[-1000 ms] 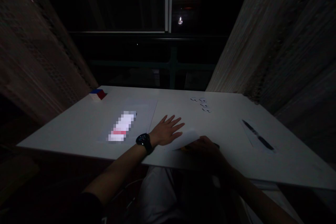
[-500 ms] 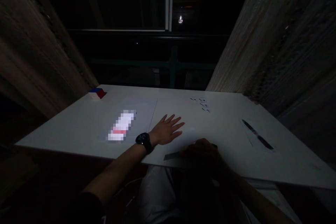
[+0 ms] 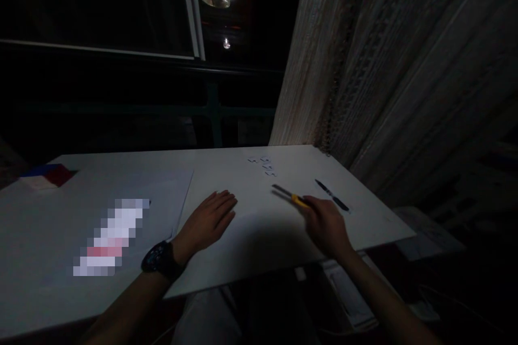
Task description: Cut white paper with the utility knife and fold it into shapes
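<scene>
As the left hand [image 3: 210,220] rests, the right [image 3: 327,225] grips a cutter [image 3: 299,201] (yellow).

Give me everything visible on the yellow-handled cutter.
The cutter has a yellow, plastic-looking handle and a long, flat, grey, metal-looking blade, exposed. The right hand grips the handle, hiding its rear. The blade points left and away from the person, over the white table; whether it touches the tabletop can't be told.

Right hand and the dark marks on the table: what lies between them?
The yellow cutter, held by the right hand, stretches partway into that gap; the head view shows this.
</scene>
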Demonstrator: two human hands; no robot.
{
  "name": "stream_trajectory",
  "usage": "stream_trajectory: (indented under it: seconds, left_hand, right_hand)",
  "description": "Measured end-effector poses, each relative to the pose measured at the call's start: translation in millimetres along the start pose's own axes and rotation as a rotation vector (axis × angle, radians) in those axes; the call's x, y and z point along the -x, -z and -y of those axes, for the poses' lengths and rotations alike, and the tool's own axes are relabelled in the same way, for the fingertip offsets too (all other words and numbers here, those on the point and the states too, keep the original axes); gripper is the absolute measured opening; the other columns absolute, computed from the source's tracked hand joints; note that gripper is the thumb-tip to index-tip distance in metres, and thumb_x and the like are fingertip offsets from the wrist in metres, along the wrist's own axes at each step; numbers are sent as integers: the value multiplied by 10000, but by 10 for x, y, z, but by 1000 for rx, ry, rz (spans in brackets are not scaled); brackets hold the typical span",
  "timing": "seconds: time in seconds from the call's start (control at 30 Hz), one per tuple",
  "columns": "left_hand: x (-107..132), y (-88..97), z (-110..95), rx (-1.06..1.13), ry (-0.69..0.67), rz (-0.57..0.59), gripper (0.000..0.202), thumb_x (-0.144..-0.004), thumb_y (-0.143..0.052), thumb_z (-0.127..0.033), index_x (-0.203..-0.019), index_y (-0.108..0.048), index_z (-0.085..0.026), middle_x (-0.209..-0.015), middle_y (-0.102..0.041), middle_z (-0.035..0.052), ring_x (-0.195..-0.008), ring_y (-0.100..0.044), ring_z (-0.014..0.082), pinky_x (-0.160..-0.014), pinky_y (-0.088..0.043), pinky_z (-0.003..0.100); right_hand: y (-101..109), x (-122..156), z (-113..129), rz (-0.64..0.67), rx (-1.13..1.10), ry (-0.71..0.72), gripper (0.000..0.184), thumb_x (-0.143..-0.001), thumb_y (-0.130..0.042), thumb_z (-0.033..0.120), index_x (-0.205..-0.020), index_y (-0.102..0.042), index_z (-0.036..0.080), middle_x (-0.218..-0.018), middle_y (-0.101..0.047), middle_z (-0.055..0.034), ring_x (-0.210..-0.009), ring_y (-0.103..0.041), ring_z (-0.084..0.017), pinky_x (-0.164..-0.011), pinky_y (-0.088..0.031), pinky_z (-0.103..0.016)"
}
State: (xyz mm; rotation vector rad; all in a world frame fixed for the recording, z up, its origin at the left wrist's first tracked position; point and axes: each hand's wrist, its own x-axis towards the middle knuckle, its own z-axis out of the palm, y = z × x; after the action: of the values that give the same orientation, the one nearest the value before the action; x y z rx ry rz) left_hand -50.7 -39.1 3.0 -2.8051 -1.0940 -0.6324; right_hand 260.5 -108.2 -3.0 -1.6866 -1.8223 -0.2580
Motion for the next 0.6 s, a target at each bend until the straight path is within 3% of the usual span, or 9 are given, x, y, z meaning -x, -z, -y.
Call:
stream_trajectory:
  seconds: [0.13, 0.27, 0.37, 0.6]
  left_hand:
    - [4, 52, -88, 11, -5, -27, 408, -873, -373, -404, -1211, -497, -211, -1225, -547, 59, -1190, -431, 212, -1001, -343, 416]
    - [58, 66, -266, -6, -49, 72, 513, -801, -469, -495, -1228, -473, -211, -1233, -538, 88, -1120, -492, 247, -927, -406, 439]
    - [109, 4, -363, -13, -83, 96, 454, -828, -463, -416, -1223, -477, -194, -1217, -547, 113, -1102, -512, 247, -901, -424, 432]
    - [129, -90, -415, 31, -51, 20, 344, -860, -428, -277, -1188, -494, -197, -1166, -570, 110, -1046, -543, 227, -873, -447, 401]
  right_hand:
    - [186, -197, -360, -54, 199, -252, 365, -836, -406, 250, -1150, -532, 113, -922, -638, -143, -849, -552, -269, -740, -420, -383]
    - [219, -319, -536, -51, 211, -389, 419, -855, -356, 238, -1224, -450, 63, -1040, -594, -188, -943, -550, -272, -780, -402, -362]
    - [192, -351, -591, -13, 203, -440, 431, -871, -331, 253, -1246, -425, 63, -1075, -569, -197, -976, -548, -262, -796, -394, -340]
    - [135, -322, -588, 17, 122, -442, 438, -870, -340, 277, -1235, -452, 63, -1076, -562, -208, -971, -549, -267, -807, -397, -350]
